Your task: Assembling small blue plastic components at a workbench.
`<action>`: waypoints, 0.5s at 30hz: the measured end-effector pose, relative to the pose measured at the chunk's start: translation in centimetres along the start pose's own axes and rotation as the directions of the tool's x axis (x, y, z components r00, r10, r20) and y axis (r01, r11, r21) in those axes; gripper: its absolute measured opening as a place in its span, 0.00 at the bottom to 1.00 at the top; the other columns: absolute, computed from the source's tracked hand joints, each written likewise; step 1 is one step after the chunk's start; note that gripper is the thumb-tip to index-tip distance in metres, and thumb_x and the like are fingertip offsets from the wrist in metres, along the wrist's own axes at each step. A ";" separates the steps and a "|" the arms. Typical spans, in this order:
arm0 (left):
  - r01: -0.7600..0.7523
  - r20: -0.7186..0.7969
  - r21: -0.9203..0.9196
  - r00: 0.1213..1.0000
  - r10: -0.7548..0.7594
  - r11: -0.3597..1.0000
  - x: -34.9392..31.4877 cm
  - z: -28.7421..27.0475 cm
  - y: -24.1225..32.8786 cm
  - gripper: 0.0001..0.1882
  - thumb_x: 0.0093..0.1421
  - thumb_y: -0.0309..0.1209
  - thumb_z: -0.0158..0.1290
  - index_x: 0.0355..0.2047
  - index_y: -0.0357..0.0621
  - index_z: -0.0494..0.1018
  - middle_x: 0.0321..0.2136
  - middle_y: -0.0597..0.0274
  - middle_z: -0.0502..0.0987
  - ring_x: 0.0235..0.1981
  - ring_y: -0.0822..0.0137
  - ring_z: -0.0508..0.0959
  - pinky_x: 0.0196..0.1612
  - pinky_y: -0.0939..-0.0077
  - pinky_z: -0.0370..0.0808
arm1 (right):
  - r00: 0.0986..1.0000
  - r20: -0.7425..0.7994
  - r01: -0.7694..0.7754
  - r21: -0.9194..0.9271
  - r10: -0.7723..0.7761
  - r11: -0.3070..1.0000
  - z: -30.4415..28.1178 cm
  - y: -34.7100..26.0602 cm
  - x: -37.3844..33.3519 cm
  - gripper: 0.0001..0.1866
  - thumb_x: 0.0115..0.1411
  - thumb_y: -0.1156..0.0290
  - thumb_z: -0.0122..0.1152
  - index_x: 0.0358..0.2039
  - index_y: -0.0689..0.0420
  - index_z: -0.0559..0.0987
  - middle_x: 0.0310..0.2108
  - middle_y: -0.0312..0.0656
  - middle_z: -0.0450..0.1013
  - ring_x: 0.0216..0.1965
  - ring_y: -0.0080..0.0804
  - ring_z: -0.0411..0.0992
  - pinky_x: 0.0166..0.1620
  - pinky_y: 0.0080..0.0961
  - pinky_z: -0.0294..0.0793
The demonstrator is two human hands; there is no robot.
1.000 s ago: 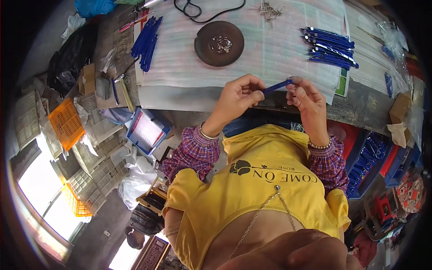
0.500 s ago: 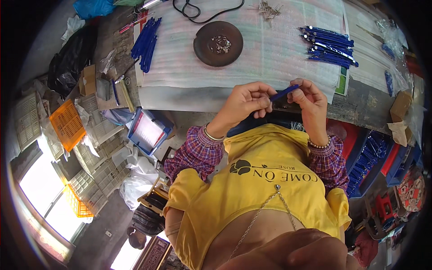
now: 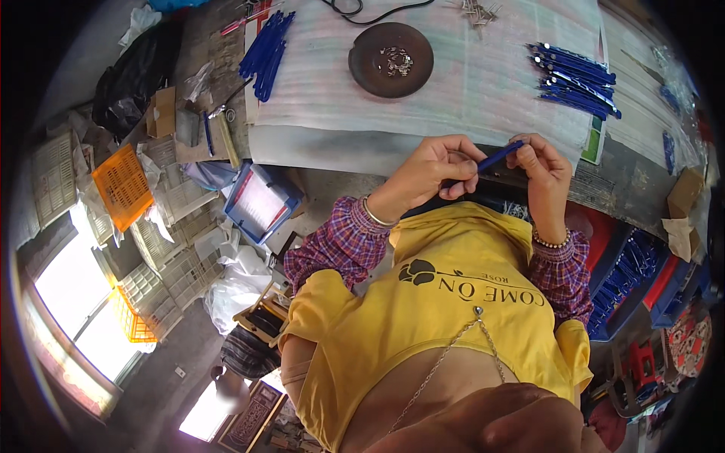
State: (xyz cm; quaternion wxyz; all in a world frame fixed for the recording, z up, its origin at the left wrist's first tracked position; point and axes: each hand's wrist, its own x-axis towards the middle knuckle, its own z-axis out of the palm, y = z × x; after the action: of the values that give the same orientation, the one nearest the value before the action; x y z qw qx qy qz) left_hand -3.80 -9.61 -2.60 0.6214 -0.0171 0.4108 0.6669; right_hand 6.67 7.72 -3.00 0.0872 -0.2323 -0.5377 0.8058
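A slim dark-blue strip (image 3: 500, 155) spans the gap between my hands, just off the table's near edge. The fingers of my left hand (image 3: 442, 164) are closed round its lower left end. Its upper right end is pinched by my right hand (image 3: 542, 161). Beyond them on the table sits a round brown dish (image 3: 371, 69) holding small shiny metal pieces (image 3: 396, 62). A pile of similar blue strips (image 3: 266, 59) lies on the left. Another bundle of blue strips (image 3: 577, 79), some with silvery ends, lies on the right.
White sheeting (image 3: 325, 113) covers the tabletop. A black cord (image 3: 377, 15) and a cluster of small metal pins (image 3: 477, 13) lie at the back. Blue bins (image 3: 260, 202) stand below left, with another bin of blue strips (image 3: 627, 264) below right. An orange crate (image 3: 122, 187) is at far left.
The whole view has shifted, so the table and its contents appear farther right and slightly higher. Both hands keep their hold on the blue strip.
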 end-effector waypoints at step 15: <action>-0.265 0.153 -0.196 0.943 0.296 0.944 -1.4 0.8 2.2 0.15 0.60 0.31 0.49 0.44 0.34 0.64 0.32 0.46 0.75 0.31 0.62 0.76 0.31 0.75 0.74 | 0.977 -0.015 -0.198 0.304 0.212 0.932 -0.9 0.1 0.3 0.13 0.60 0.69 0.54 0.42 0.64 0.73 0.31 0.38 0.71 0.29 0.19 0.67 0.34 0.14 0.67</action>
State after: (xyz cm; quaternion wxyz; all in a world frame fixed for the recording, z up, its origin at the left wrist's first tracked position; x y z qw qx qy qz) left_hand -4.99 -10.06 -0.14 0.5506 0.0485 0.2917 0.7806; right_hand 6.83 8.54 -3.50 0.0497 -0.2902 -0.3791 0.8772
